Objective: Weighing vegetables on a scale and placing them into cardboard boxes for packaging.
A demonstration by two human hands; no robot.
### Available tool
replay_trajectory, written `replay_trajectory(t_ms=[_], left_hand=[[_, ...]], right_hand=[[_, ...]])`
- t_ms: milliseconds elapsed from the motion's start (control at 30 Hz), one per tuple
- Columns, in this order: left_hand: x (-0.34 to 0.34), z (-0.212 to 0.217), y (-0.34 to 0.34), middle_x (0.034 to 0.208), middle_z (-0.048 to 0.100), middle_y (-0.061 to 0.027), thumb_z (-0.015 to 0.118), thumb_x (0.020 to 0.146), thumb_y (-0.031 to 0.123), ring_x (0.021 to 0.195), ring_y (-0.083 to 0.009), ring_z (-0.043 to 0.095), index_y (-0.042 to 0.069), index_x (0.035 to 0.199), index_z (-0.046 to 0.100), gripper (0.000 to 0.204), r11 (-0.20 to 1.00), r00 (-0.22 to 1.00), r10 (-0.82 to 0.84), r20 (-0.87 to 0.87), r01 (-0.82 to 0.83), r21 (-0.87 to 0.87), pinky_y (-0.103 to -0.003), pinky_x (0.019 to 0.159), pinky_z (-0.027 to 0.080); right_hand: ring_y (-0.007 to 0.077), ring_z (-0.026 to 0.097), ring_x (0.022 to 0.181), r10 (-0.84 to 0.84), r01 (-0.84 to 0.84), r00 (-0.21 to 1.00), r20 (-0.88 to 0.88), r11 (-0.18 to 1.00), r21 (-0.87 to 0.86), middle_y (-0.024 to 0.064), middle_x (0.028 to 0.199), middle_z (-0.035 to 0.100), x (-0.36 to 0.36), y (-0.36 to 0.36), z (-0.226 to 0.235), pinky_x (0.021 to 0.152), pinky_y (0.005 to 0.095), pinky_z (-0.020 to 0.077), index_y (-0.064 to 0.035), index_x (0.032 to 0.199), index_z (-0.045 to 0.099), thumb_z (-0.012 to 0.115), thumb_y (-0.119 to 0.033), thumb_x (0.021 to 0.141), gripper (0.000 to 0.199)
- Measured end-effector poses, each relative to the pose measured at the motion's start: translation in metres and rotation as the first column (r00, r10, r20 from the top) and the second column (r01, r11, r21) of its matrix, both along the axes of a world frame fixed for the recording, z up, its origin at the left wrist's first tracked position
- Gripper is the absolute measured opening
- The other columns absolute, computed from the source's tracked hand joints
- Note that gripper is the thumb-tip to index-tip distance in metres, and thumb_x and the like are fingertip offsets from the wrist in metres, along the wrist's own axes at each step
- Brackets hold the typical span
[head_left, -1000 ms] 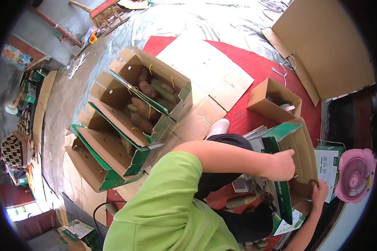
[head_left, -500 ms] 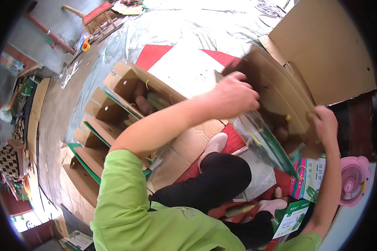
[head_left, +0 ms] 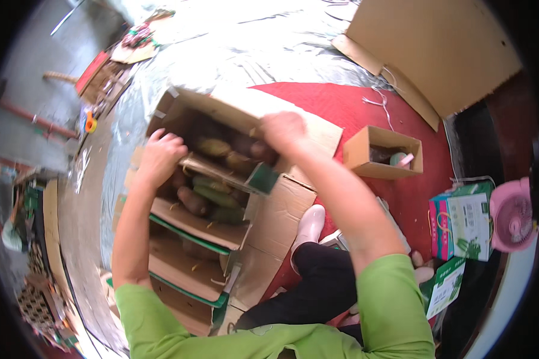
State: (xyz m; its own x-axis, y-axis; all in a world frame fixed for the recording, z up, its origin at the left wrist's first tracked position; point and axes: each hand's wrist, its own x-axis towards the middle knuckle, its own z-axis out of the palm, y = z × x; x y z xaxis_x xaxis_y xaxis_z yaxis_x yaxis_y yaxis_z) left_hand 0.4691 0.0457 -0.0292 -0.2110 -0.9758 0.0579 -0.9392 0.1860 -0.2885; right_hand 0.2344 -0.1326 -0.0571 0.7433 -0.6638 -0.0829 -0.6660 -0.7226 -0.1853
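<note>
An open cardboard box (head_left: 221,106) with long reddish and yellow-green root vegetables (head_left: 214,146) inside is at the far end of a row of boxes. My left hand (head_left: 161,157) has its fingers curled over the near left edge of this box. At its right end my right hand (head_left: 283,131), smeared by motion, grips the rim. Directly nearer stands a second open box (head_left: 191,224), holding similar reddish and green vegetables (head_left: 212,192). More open boxes (head_left: 188,284) with green edges follow toward me.
A small cardboard box (head_left: 365,166) with a pink and green item sits on red cloth (head_left: 335,107). Gift cartons (head_left: 470,218) and a pink fan (head_left: 514,221) stand at right. A large cardboard sheet (head_left: 431,54) is at far right; flattened cardboard (head_left: 275,230) lies beside my shoe.
Both hands have carried the box from the right to the far end of the row at left. The small box on the red cloth has come into view.
</note>
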Motion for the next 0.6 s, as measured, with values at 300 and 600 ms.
replay_trajectory(t_ms=[300, 600], left_hand=[[0.028, -0.013, 0.0, 0.094, 0.065, -0.0059, 0.061, 0.076, 0.006, 0.099, -0.0258, 0.059, 0.013, 0.091, 0.07, 0.019, 0.88, 0.863, 0.468, -0.191, -0.433, 0.196, -0.045, 0.093, 0.039], [-0.094, 0.012, -0.018, 0.105, 0.063, -0.009, 0.06, 0.081, 0.007, 0.113, -0.0301, 0.053, 0.007, 0.096, 0.062, 0.015, 0.997, 0.906, 0.004, -0.424, -0.036, -0.067, -0.049, 0.104, 0.03]], right_hand=[[0.0299, 0.058, 0.101, -0.023, 0.023, 0.936, 0.352, 1.0, 0.006, 0.0118, 0.1, 0.062, -0.029, 0.009, -0.01, 0.081, 0.0426, 0.0492, -0.0089, 0.098, 0.064, 0.058, -0.022, 0.086, 0.019], [0.0312, 0.061, 0.099, -0.448, 0.412, 0.894, 0.003, 0.825, 0.387, 0.0131, 0.1, 0.066, -0.321, 0.066, -0.059, 0.085, 0.0429, 0.0481, -0.0084, 0.103, 0.067, 0.061, -0.022, 0.081, 0.026]])
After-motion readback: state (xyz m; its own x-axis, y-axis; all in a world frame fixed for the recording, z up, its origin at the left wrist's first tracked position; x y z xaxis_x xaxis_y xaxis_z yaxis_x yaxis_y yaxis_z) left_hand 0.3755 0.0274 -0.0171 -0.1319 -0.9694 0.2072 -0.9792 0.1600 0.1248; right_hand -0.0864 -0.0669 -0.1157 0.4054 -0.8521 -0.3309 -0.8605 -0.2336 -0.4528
